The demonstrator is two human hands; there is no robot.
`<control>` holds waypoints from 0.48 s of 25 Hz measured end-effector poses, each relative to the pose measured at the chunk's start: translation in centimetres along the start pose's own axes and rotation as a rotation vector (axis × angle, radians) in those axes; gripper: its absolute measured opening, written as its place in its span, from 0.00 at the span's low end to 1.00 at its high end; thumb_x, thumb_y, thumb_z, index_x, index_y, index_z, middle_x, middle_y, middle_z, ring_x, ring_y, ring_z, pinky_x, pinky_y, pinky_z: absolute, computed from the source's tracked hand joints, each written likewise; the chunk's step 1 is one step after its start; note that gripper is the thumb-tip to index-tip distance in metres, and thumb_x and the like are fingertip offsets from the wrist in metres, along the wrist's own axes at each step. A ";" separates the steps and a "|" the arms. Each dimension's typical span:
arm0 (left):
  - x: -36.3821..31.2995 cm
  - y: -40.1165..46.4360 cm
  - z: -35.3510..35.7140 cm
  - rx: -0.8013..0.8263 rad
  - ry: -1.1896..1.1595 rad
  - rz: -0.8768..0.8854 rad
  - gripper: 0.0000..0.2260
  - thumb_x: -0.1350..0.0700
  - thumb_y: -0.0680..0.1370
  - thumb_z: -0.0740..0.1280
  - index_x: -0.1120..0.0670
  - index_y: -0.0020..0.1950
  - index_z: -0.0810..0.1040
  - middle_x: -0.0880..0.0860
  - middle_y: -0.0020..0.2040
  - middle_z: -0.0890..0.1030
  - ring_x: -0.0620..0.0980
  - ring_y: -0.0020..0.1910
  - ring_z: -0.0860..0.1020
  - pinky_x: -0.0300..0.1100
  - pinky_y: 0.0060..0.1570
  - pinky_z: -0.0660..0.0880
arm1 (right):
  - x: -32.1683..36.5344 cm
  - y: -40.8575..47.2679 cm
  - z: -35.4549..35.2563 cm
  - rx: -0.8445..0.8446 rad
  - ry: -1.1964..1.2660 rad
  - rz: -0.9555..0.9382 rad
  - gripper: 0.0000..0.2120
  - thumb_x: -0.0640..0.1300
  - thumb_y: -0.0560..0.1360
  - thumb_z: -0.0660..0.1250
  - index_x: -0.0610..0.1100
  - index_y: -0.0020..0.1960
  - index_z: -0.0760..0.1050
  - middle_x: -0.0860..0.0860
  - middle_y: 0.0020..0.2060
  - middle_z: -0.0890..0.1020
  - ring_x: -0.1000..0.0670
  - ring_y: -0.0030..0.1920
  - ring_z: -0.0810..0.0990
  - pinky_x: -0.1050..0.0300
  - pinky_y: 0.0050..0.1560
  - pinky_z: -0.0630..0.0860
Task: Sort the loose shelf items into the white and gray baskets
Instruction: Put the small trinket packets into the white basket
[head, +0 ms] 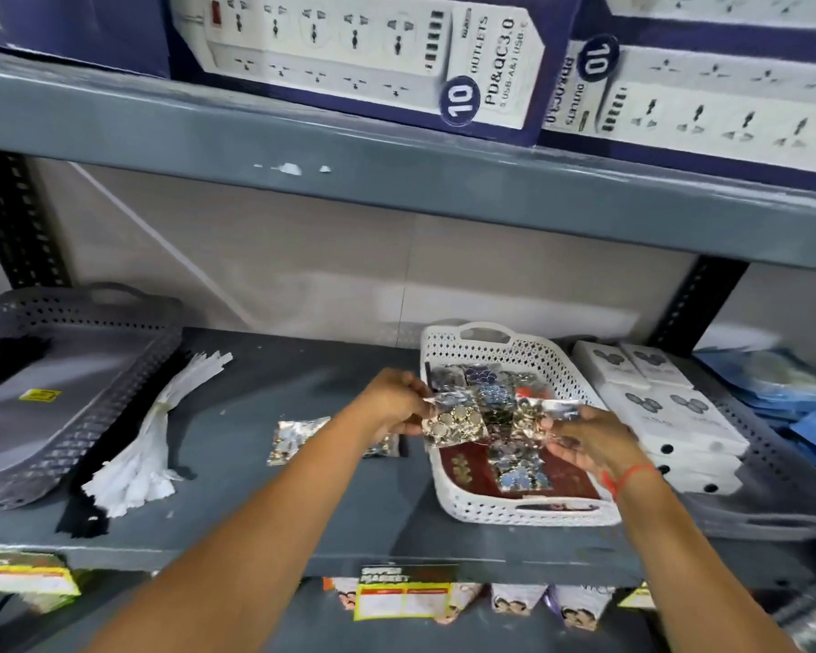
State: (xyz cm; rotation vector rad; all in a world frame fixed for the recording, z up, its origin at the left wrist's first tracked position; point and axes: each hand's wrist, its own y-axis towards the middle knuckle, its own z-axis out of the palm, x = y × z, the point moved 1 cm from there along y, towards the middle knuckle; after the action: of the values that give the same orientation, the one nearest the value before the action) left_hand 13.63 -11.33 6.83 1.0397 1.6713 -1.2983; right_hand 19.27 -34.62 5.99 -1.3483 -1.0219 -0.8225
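Both forearms are reaching in: left hand [392,402] pinching a button packet [453,424], right hand [585,440] gripping another packet [545,410], both hovering over the white basket [528,511], probably lining them up to drop in.

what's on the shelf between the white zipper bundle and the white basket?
In the head view, two clear packets of buttons lie on the bare gray shelf between the white zipper bundle and the white basket; the left forearm partly covers one.
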 end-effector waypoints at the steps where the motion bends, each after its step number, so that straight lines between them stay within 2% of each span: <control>1: -0.6 0.8 1.3 -0.010 0.075 -0.005 0.06 0.69 0.75 0.65 0.59 0.44 0.76 0.53 0.37 0.75 0.47 0.33 0.76 0.32 0.23 0.75 | 0.0 1.2 -0.8 -0.002 -0.040 0.036 0.08 0.27 0.74 0.63 0.39 0.46 0.71 0.45 0.37 0.76 0.50 0.37 0.75 0.65 0.25 0.79; 2: -1.1 1.9 2.7 -0.027 0.155 -0.004 0.07 0.69 0.76 0.64 0.62 0.52 0.77 0.53 0.42 0.77 0.52 0.38 0.80 0.33 0.26 0.77 | 0.1 2.4 -1.6 -0.006 -0.090 0.066 0.10 0.27 0.74 0.62 0.40 0.42 0.70 0.45 0.36 0.75 0.50 0.36 0.74 0.64 0.24 0.78; 3: -1.4 3.0 3.8 -0.056 0.241 0.005 0.12 0.69 0.76 0.63 0.64 0.59 0.76 0.55 0.49 0.80 0.56 0.47 0.82 0.36 0.33 0.80 | 0.1 3.5 -2.1 -0.015 -0.148 0.086 0.11 0.26 0.75 0.61 0.40 0.39 0.69 0.44 0.35 0.74 0.49 0.35 0.74 0.61 0.25 0.78; 4: -1.5 4.1 4.7 -0.088 0.327 0.019 0.14 0.68 0.77 0.62 0.65 0.63 0.74 0.58 0.56 0.80 0.59 0.54 0.82 0.42 0.43 0.81 | 0.0 4.5 -2.5 -0.019 -0.214 0.095 0.12 0.26 0.75 0.60 0.40 0.38 0.69 0.44 0.35 0.74 0.48 0.36 0.74 0.60 0.27 0.77; 6: -1.3 5.7 6.0 -0.157 0.473 0.037 0.16 0.65 0.78 0.60 0.65 0.64 0.73 0.62 0.63 0.78 0.61 0.60 0.79 0.50 0.58 0.78 | -0.7 6.9 -3.0 -0.020 -0.362 0.137 0.11 0.28 0.75 0.60 0.40 0.38 0.70 0.44 0.38 0.76 0.47 0.39 0.76 0.58 0.33 0.76; 8: -1.3 6.7 6.6 -0.184 0.669 0.038 0.17 0.67 0.77 0.58 0.65 0.66 0.72 0.63 0.64 0.77 0.59 0.62 0.77 0.50 0.61 0.76 | -1.4 8.5 -3.0 -0.038 -0.585 0.146 0.05 0.32 0.74 0.61 0.36 0.47 0.75 0.41 0.46 0.81 0.44 0.43 0.81 0.50 0.42 0.78; 10: -1.4 7.1 7.3 -0.201 0.868 0.057 0.21 0.69 0.77 0.58 0.62 0.70 0.68 0.61 0.67 0.75 0.58 0.63 0.76 0.48 0.59 0.76 | -2.1 10.0 -3.0 -0.051 -0.855 0.102 0.16 0.37 0.72 0.63 0.35 0.59 0.76 0.38 0.50 0.83 0.40 0.46 0.83 0.47 0.48 0.80; 12: -1.4 7.2 7.9 -0.218 1.033 0.065 0.24 0.69 0.77 0.61 0.61 0.73 0.64 0.60 0.68 0.73 0.57 0.64 0.76 0.48 0.58 0.76 | -2.1 9.8 -2.7 -0.117 -1.039 0.015 0.22 0.40 0.73 0.64 0.37 0.66 0.70 0.37 0.50 0.80 0.42 0.46 0.82 0.49 0.45 0.79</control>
State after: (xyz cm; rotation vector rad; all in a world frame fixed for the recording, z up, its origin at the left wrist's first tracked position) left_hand 21.49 -18.20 4.02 1.7594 2.3962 -0.4794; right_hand 27.89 -36.71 0.55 -1.9286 -1.7539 -0.1057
